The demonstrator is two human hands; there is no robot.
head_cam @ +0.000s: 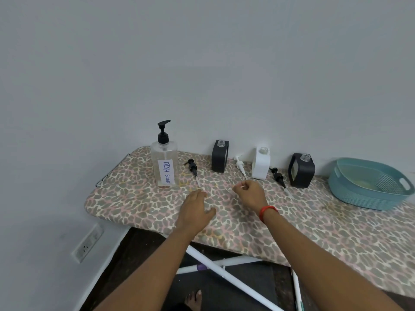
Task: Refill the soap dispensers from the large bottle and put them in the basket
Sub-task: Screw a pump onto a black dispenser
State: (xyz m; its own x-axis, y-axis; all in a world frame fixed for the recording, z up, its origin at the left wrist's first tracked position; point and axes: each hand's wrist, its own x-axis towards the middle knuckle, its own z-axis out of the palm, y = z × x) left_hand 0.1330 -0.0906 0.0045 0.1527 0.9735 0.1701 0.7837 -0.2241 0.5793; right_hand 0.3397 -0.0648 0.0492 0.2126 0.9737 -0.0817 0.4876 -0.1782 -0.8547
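Note:
A tall clear bottle (165,160) labelled DISH SOAP, with a black pump, stands at the back left of the leopard-print board (139,198). Along the wall stand three uncapped dispensers: black (220,157), white (261,163) and black (301,170). A loose pump lies beside each: black (192,168), white (240,164), black (278,177). A teal basket (368,185) sits at the right. My left hand (195,212) rests flat on the board, fingertips near the first pump's tube. My right hand (249,194) hovers with curled fingers just below the white pump's tube; whether it pinches anything is unclear.
The board stands against a grey wall, and its front edge runs diagonally from lower right to the left. White folding legs (224,270) and a dark floor show below it. A wall socket (88,242) is at the lower left. A bare foot (194,298) is under the board.

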